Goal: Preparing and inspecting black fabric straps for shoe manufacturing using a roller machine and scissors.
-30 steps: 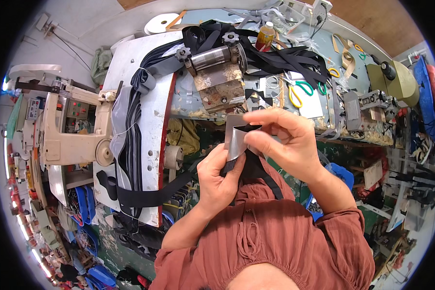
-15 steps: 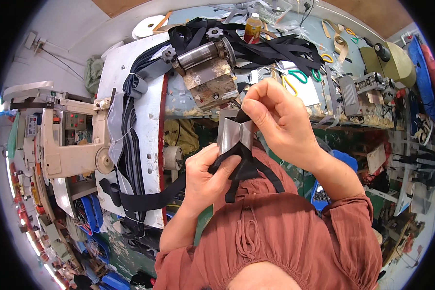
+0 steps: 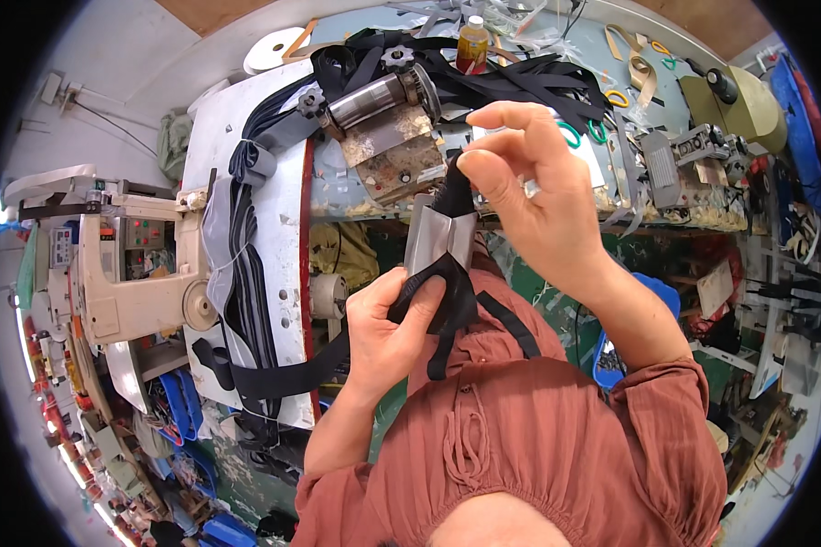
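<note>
A bent sheet-metal strap folder [image 3: 426,239], silvery with a V-shaped fold, stands in front of my body. My left hand [image 3: 385,321] is closed round its lower end, thumb pressing on a black webbing strap [image 3: 287,379] that trails off to the left. Strap ends hang below over my lap. From the folder's top a folded black strap end [image 3: 454,193] sticks up. My right hand [image 3: 538,187] is at its tip, with the thumb against it and the index finger stretched out above. The other right fingers partly hide the grip there.
A roller device with knobs [image 3: 369,102] sits on the bench beyond. Black straps [image 3: 520,87] pile behind it, near a bottle [image 3: 472,46] and scissors [image 3: 617,98]. A white table [image 3: 287,228] with bundled straps and a sewing machine [image 3: 137,273] stand at left.
My right hand has moved up a little, its index finger lifting away from the thumb. More of the black strap now shows above the folder, which has tilted slightly.
</note>
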{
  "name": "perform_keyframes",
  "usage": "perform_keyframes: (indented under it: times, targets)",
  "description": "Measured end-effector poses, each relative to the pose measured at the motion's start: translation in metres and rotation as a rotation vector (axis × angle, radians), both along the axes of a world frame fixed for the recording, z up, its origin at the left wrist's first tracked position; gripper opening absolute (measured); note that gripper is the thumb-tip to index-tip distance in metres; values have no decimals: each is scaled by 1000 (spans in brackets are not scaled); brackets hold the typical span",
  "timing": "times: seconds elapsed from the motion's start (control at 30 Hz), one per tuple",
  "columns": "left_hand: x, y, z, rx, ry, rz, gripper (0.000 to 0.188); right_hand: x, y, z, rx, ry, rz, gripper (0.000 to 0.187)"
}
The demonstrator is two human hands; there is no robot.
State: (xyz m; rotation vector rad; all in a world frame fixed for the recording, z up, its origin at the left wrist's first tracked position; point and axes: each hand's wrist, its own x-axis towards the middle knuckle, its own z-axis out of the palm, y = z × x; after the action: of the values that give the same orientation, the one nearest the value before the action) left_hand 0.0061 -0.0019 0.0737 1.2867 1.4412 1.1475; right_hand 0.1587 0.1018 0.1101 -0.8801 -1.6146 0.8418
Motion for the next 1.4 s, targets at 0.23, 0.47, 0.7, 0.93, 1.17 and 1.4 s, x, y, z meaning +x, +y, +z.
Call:
perform_keyframes:
  times: [0.23, 0.47, 0.7, 0.93, 1.17, 1.4]
  targets:
    - [7, 6, -2, 133, 177, 68, 18, 8, -4, 3, 135, -347, 32, 16]
    - [12, 10, 3, 187, 288, 48, 12, 13, 2, 13, -636, -42, 315, 18]
    - [-11, 6, 0, 20, 164, -45, 16, 26, 26, 9, 345, -466, 310, 8]
    - [-17, 9, 10, 26, 117, -134, 9, 32, 31, 28, 396, -630, 487, 11]
    - [-19, 5, 5, -36, -26, -113, 9, 37, 32, 27, 488, -682, 475, 12]
    - [-17, 9, 1, 6, 78, -121, 9, 36, 30, 17, 350, -633, 460, 15]
